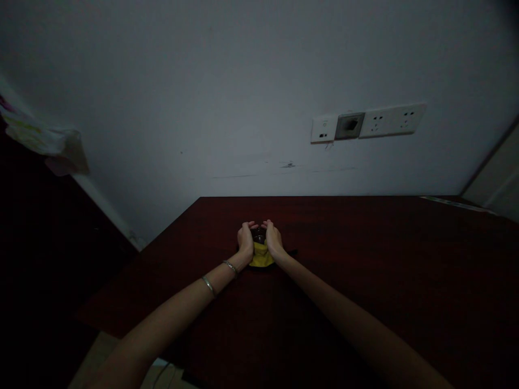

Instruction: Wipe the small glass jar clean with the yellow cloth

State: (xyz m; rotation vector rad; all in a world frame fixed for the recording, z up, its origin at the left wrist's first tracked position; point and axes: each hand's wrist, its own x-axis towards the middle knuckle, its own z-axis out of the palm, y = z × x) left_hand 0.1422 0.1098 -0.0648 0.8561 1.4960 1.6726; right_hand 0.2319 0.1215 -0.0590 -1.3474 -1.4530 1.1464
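White wall (pixel 243 97) with 1 socket strip (pixel 367 123) backs our dark red table (pixel 365 259); a pale bag (pixel 44 143) hangs at far left. Our left hand (pixel 245 241), with 2 bracelets (pixel 230 266) on its wrist, and our right hand (pixel 274 241) cup a small dark round object (pixel 259 235) between them. The fingertips nearly meet behind it, but we cannot tell whether the hands press on it. A yellow cloth (pixel 260 258) lies beneath it, on our side.

Ahead of you a dark red table (pixel 365 259) runs up to a white wall (pixel 203 81). On that wall, to your right, you see a row of white sockets (pixel 368 123) above a faint scuff mark (pixel 288 165). At your far left hangs a crumpled pale bag (pixel 44 141).
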